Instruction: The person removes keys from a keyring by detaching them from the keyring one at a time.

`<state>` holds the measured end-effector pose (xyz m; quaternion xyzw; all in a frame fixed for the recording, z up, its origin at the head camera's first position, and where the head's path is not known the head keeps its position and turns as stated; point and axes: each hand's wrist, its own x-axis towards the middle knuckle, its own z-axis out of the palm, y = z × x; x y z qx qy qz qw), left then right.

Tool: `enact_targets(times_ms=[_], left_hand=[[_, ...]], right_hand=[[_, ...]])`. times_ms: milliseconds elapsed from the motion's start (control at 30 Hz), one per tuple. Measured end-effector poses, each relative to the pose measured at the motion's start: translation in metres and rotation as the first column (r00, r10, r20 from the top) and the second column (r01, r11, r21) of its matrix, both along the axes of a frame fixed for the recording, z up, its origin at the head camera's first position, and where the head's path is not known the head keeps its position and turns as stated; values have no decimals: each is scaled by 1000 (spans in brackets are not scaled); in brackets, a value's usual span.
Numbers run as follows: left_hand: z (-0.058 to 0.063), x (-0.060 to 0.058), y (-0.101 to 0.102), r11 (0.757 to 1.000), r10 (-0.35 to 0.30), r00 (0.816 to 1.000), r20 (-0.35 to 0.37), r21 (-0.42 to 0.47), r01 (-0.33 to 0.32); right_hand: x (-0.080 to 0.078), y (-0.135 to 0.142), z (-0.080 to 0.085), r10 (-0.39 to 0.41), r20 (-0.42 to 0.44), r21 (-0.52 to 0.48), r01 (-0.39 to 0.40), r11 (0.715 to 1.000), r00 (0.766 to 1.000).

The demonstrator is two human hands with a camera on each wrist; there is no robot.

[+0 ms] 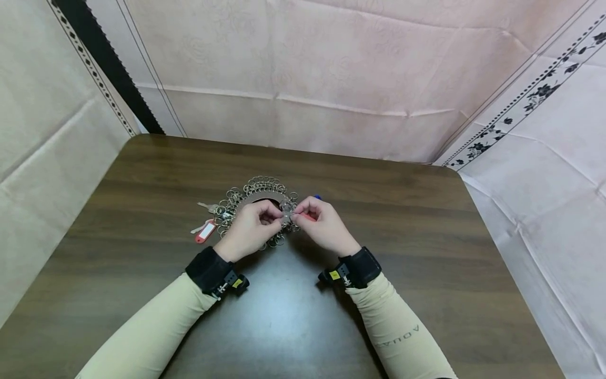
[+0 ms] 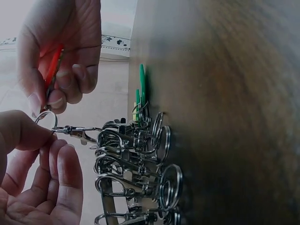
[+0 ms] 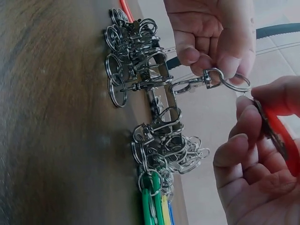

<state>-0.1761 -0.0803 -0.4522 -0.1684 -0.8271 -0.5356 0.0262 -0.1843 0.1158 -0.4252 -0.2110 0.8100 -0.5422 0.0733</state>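
A large metal ring (image 1: 254, 198) hung with several swivel clasps and split rings is propped at the middle of the table. My left hand (image 1: 253, 226) pinches a small split ring (image 2: 56, 122) between thumb and fingers. That split ring hangs from a swivel clasp (image 3: 192, 84), which is hooked on the large ring. Facing it, my right hand (image 1: 326, 226) pinches a key (image 3: 272, 129) with a red tag (image 3: 285, 140). The key's end is right at the split ring. Much of the red tag is hidden by my right fingers.
Left of the large ring lie a red tag with a white label (image 1: 206, 231) and some keys (image 1: 208, 206). Green tags (image 3: 149, 206) and a yellow tag (image 3: 165, 211) hang on its other side. The brown wooden table (image 1: 402, 221) has pale cloth (image 1: 307, 63) behind it.
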Motion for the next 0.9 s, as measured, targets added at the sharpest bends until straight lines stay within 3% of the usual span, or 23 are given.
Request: enact_targets(times_ms=[267, 400, 533, 633, 833, 900], left_hand=[[-7, 0, 5, 995, -94, 995, 45, -40, 96], [-13, 1, 5, 990, -120, 990, 69, -69, 125], [-12, 0, 3, 990, -109, 993, 46, -79, 113], [-10, -3, 2, 992, -98, 995, 21, -79, 99], [-10, -4, 1, 997, -68, 998, 17, -30, 68], [-11, -4, 1, 999, -47, 999, 10, -15, 47]], right_hand=[[-7, 3, -26, -30, 37, -36, 31, 999, 999], [0, 0, -19, -21, 20, -50, 22, 999, 1000], [5, -4, -4, -11, -1, -57, 11, 998, 1000], [2, -4, -2, -10, -5, -54, 9, 999, 1000], [-13, 1, -25, 19, 25, 0, -19, 1000, 1000], [-12, 1, -22, 40, 27, 44, -41, 998, 999]])
